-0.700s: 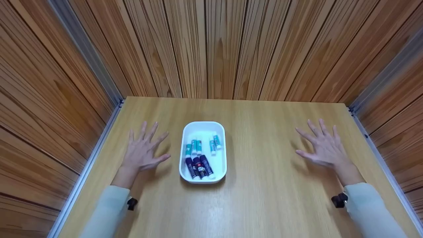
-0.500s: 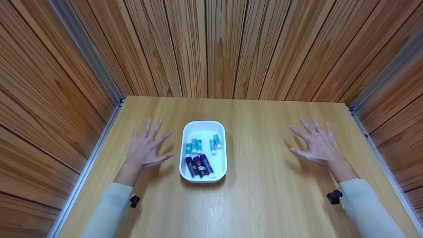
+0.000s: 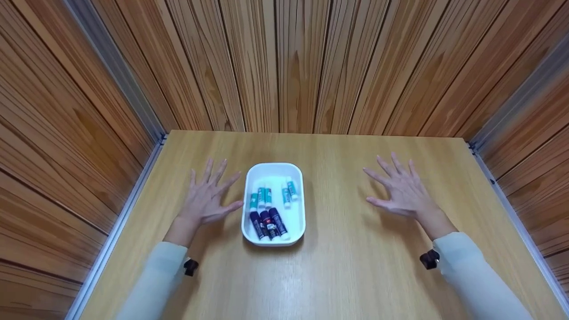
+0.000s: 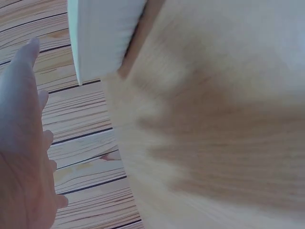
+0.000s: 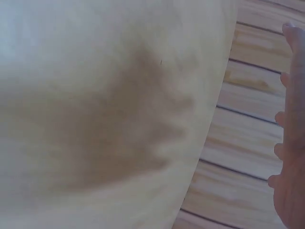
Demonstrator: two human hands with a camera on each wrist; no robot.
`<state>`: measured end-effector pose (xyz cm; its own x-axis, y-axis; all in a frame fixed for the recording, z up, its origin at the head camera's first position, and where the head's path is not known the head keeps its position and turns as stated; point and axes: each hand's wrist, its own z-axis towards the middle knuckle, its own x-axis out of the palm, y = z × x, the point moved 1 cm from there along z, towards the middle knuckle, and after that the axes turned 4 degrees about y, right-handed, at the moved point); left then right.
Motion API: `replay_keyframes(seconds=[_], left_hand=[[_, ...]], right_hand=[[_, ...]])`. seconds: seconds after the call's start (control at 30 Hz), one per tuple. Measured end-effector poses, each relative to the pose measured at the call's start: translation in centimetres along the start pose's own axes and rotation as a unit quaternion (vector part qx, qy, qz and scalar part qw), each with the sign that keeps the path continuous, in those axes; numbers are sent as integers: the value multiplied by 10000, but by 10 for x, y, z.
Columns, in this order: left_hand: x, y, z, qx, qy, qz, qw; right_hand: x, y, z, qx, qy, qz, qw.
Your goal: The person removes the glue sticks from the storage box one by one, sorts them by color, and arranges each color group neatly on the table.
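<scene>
A white plastic tray (image 3: 294, 222) stands on the table, left of the middle. In its near part lie 3 dark purple glue sticks (image 3: 269, 224) with white ends. Several smaller teal and white sticks (image 3: 265, 197) lie farther back, in two groups. My left hand (image 3: 202, 202) hovers beside the tray's left rim, fingers spread, holding nothing. Its thumb tip comes close to the rim; in the left wrist view the tray wall (image 4: 102, 40) is apart from the hand. To the right of the tray, my right hand (image 3: 404, 193) hovers over the table with spread fingers, holding nothing.
The wooden tabletop (image 3: 338, 275) is bounded by a plank wall (image 3: 295, 66) at the back and plank walls on both sides. Metal rails (image 3: 115, 226) run along the side edges. Each sleeved wrist carries a small black camera (image 3: 191, 266).
Both hands have moved inward toward the tray, the right hand farther than the left. Their fingers have stayed spread. The tray and sticks have not moved.
</scene>
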<state>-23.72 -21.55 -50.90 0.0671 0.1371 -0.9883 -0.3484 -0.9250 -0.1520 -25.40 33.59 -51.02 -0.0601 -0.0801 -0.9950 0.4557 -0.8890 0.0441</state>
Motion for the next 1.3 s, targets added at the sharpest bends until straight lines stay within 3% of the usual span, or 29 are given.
replay_keyframes(seconds=[0.33,0.77,1.03,1.3], left_hand=[[11,-4,4,-104,181,-791,9966],[41,-3,4,-60,381,-1189,9922],[53,-7,-3,-163,504,-1651,9849],[63,-7,-7,-373,761,-2427,9664]], right_hand=[[4,36,18,-223,44,328,9992],[2,79,42,-491,32,814,9955],[1,101,52,-520,159,1085,9926],[1,117,59,-553,21,1688,9841]])
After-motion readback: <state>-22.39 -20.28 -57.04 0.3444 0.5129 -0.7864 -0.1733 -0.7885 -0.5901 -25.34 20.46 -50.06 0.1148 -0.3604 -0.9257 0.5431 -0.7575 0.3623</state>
